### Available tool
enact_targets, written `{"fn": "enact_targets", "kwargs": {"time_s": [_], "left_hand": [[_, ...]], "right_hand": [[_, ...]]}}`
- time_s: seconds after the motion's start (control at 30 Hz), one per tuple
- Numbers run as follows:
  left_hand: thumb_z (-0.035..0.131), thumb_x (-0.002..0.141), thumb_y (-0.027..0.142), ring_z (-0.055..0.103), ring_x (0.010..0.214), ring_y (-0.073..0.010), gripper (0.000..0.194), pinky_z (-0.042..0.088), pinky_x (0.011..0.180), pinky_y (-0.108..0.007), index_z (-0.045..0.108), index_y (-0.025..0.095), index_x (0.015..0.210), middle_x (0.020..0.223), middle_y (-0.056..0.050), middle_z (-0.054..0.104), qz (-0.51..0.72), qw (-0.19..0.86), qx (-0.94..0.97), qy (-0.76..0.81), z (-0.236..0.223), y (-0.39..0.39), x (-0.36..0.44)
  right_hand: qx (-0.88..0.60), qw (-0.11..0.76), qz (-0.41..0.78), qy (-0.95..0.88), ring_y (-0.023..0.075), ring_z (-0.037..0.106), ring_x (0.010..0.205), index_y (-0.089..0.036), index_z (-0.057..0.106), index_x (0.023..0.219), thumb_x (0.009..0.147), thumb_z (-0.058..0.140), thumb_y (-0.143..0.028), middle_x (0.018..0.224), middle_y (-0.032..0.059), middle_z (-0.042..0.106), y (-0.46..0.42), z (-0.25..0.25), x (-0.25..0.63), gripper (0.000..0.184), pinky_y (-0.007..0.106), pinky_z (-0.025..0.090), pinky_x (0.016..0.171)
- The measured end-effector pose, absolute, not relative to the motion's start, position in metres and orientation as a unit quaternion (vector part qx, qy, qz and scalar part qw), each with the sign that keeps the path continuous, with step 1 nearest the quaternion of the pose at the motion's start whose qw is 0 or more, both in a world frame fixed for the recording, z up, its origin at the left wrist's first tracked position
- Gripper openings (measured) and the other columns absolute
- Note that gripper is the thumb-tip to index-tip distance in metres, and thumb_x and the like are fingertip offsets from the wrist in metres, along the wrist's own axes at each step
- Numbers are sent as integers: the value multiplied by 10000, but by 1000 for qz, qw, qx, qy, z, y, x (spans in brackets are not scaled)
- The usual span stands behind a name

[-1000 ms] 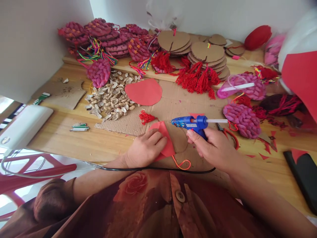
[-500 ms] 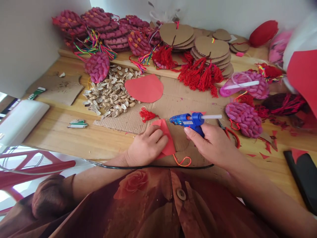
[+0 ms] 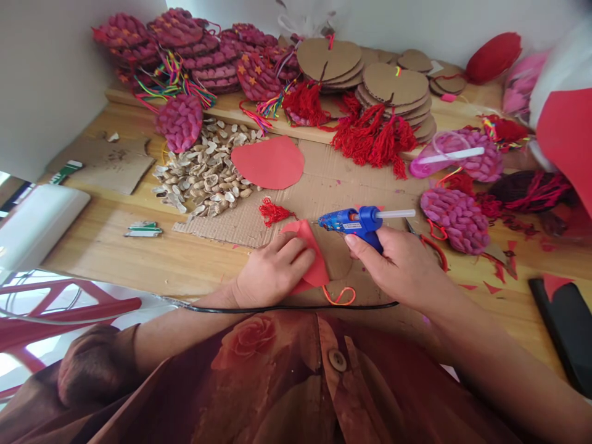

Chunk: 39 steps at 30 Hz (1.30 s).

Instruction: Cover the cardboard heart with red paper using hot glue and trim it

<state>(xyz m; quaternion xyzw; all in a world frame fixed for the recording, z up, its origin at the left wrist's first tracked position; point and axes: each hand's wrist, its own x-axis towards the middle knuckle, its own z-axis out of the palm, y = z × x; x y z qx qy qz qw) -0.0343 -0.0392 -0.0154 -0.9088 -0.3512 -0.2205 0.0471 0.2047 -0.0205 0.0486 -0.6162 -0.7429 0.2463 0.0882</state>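
Note:
My right hand (image 3: 400,268) grips a blue glue gun (image 3: 354,221) with a clear glue stick poking out of its back. The nozzle points left, just above a brown cardboard heart (image 3: 340,259) lying on the table. My left hand (image 3: 272,271) lies on a folded-back red paper piece (image 3: 311,256), with the fingers pressing it down at the heart's left side. A small red tassel (image 3: 272,212) lies just beyond my left hand. An orange cord loop (image 3: 341,296) sticks out below the heart, and the gun's black cable (image 3: 287,306) runs across in front of me.
A pile of nut shells (image 3: 203,176) and a red paper heart (image 3: 268,161) lie further back. Stacks of cardboard hearts (image 3: 393,92) with red tassels and pink woven hearts (image 3: 456,219) fill the back and right. Red-handled scissors (image 3: 432,246) sit behind my right hand. A white box (image 3: 37,225) is at left.
The glue gun has shifted slightly up and left, its nozzle staying near the red paper's edge. My left hand has kept its hold on the paper; the view has tilted a little.

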Motion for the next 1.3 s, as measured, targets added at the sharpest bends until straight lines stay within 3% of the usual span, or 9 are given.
{"fn": "enact_targets", "kwargs": {"time_s": [0.17, 0.33, 0.5, 1.0, 1.3], "left_hand": [[495, 988, 125, 663, 1043, -253, 203, 629, 745, -325, 679, 130, 1073, 1044, -95, 716, -224, 55, -908, -349, -15, -39, -34], [514, 966, 110, 661, 1067, -278, 197, 631, 765, -349, 681, 125, 1070, 1076, -93, 717, -224, 46, -907, -354, -14, -39, -33], [501, 963, 103, 657, 1050, -259, 195, 614, 726, -313, 679, 139, 1034, 1079, -88, 714, -221, 52, -904, -362, -15, -40, -33], [462, 906, 48, 661, 1014, -245, 253, 605, 826, -363, 658, 152, 1028, 1058, -106, 708, -236, 35, -897, -373, -21, -41, -35], [499, 868, 56, 670, 997, -249, 248, 605, 834, -370, 663, 147, 1031, 1068, -119, 703, -256, 47, -888, -380, -27, -42, -34]], "right_hand": [[-613, 81, 246, -747, 187, 588, 591, -210, 586, 783, 987, 467, -504, 683, 51, 687, -21, 51, 204, 377, 299, 330, 548], [-598, 77, 233, -763, 165, 518, 547, -224, 516, 711, 988, 467, -492, 608, 26, 617, -21, 54, 202, 389, 301, 295, 541], [-592, 66, 261, -760, 155, 500, 545, -225, 490, 690, 986, 472, -484, 609, 14, 596, -22, 61, 204, 393, 305, 300, 555], [-569, 53, 238, -785, 131, 398, 489, -230, 430, 615, 988, 465, -479, 504, -20, 448, -33, 65, 216, 450, 311, 253, 535], [-565, 43, 232, -790, 145, 416, 503, -232, 467, 626, 977, 478, -469, 532, 6, 513, -43, 70, 219, 424, 324, 256, 543]]}}
